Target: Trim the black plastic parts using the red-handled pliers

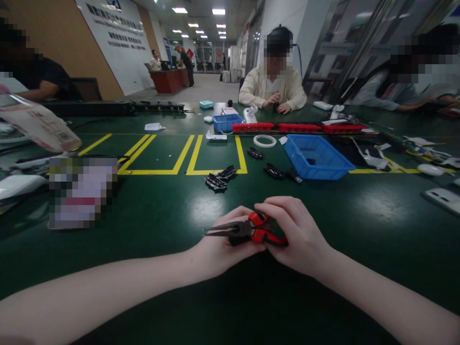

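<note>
Needle-nose pliers (pixel 247 230) with red and black handles lie across both hands above the table's near side, their jaws pointing left and slightly parted. My right hand (pixel 300 232) is closed around the handles. My left hand (pixel 215 251) is curled beneath the jaws, fingers and thumb closed on a dark piece mostly covered by the pliers; its kind cannot be made out. Beyond my hands lie small black plastic parts: one (pixel 215 181) with another (pixel 227 172) beside it, and further right a third (pixel 273 171) near the blue bin (pixel 323 171).
A phone (pixel 83 194) and a tilted bottle (pixel 39 122) are on the left. Red strips (pixel 300 127), a tape roll (pixel 265 141) and a small blue basket (pixel 227 123) stand further back. Across the green table sits a person (pixel 273 88); others sit at both sides.
</note>
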A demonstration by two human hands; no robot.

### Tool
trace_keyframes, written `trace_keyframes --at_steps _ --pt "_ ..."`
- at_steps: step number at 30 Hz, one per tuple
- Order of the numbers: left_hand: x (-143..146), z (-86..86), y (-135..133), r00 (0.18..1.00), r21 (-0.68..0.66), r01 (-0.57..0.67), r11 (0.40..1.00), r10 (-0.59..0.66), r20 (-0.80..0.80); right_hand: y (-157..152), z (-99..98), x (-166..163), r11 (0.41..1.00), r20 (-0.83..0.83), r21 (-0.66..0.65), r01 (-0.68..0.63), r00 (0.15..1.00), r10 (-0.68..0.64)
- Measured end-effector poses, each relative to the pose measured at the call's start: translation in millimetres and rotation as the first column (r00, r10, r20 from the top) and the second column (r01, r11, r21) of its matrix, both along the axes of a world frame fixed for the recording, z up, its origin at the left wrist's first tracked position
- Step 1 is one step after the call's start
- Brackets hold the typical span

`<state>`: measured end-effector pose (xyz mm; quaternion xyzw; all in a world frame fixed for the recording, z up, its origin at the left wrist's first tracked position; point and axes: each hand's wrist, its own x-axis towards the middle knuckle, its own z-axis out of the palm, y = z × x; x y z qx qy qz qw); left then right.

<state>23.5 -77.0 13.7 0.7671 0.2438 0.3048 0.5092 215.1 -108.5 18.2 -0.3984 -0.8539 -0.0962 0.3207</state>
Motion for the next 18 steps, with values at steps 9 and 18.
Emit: trace_keyframes --at_steps 9,18 --pt "4.2 -11.6 -5.8 0.989 -0.164 0.074 0.984 -0.051 0.140 -1.3 -1.7 -1.6 0.999 -0.003 -0.030 0.029 1.000 -0.030" --pt "-10.7 4.0 11.9 0.988 0.415 0.066 0.908 -0.001 -0.154 1.4 6.2 2.6 0.997 0.024 0.071 0.020 0.999 -0.022"
